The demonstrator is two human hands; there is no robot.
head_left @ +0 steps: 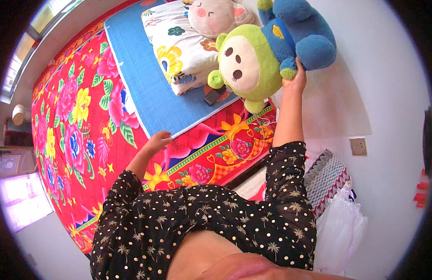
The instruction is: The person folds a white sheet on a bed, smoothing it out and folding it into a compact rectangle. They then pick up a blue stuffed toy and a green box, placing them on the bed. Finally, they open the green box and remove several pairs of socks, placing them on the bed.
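Note:
My right hand (295, 78) grips a large plush toy (244, 63) by its side, near one arm. The toy has a green head, a cream face and a blue body, and it lies sideways over the edge of a flowered white pillow (188, 45). Part of my right hand is hidden behind the toy. My left hand (159, 142) holds nothing, fingers apart, at the near corner of a blue mat (132, 66) on the bed. Above the pillow, a pale plush pig (214, 15) rests against the green toy's head.
A red floral bedspread (76, 115) covers the bed. Beside the pillow lies a small dark rectangular object (215, 95). A white cable (249, 159) loops over the bed's edge. At right are a wall socket (358, 147), a grey knitted item (324, 180) and white sheer fabric (338, 231).

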